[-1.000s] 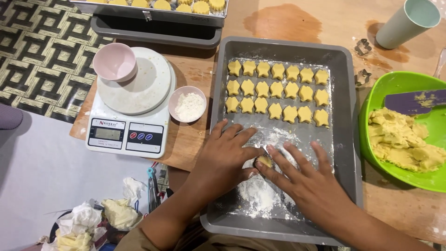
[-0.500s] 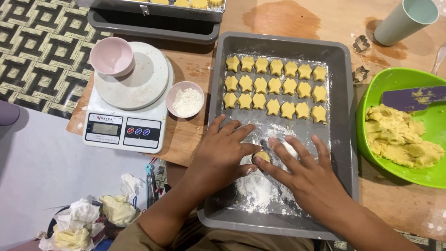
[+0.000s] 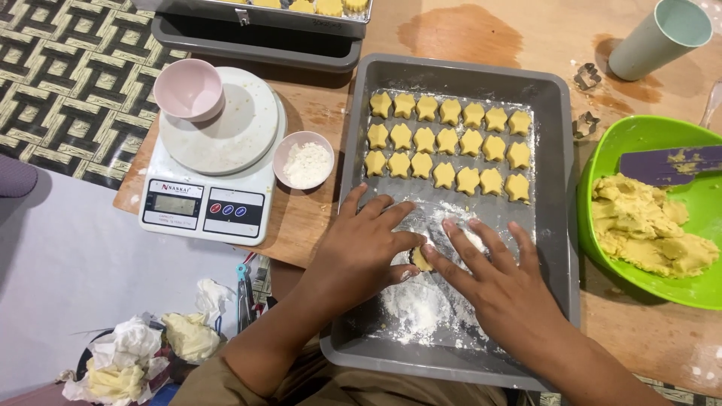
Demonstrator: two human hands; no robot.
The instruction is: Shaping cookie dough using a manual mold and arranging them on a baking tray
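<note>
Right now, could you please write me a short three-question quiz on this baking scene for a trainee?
1. True or false: both hands are pressing a piece of dough inside the grey tray.
2. How many rows of star-shaped cookies lie in the tray?
3. Which holds the large lump of dough? A) pink cup B) green bowl C) kitchen scale

Key:
1. True: the left hand and right hand meet over it.
2. Three.
3. B, the green bowl.
</note>
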